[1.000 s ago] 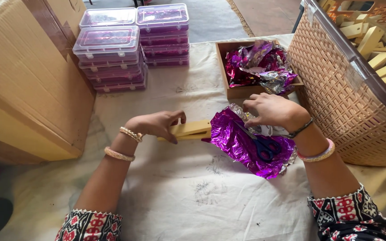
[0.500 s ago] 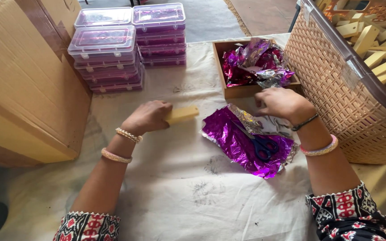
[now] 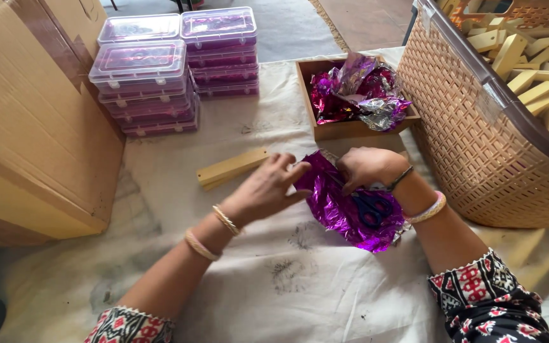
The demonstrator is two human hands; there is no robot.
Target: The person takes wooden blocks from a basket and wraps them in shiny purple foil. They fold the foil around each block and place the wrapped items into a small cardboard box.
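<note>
1. as both hands meet over it, the purple foil sheet (image 3: pixel 351 209) lies flat on the white cloth (image 3: pixel 325 292), seemingly spread for smoothing; dark scissors (image 3: pixel 370 208) show on it.
2. the left hand (image 3: pixel 265 190) rests its loosely spread fingertips on the foil's left edge, holding nothing; the right hand (image 3: pixel 366 166) pinches the top edge with curled fingers.
3. just left of the fingers, apart, lies a pale wooden bar (image 3: pixel 233 168).
4. farther off: a wooden box (image 3: pixel 325 130) of crumpled foil, a woven basket (image 3: pixel 478 140), stacked clear cases (image 3: pixel 173 63).
</note>
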